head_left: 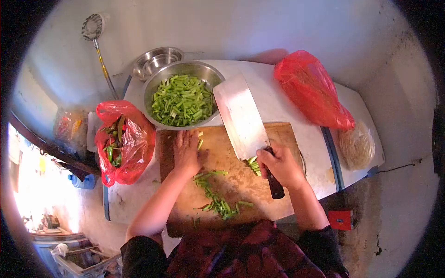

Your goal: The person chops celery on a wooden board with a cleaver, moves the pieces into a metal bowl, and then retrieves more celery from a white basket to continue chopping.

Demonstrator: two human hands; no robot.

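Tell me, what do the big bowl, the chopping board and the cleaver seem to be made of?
The big bowl looks like stainless steel: silvery, with a sheen on its wall. The chopping board appears to be wood: brown, matt, streaked. The cleaver has a pale, reflective blade, probably steel; its dark handle, gripped by the right hand, is unclear.

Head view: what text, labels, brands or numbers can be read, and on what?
No text is readable.
On the cleaver: blade plain.
On the red bag of peppers and the other red bag: no print seen.
On the small red box: any marking too blurred to read.
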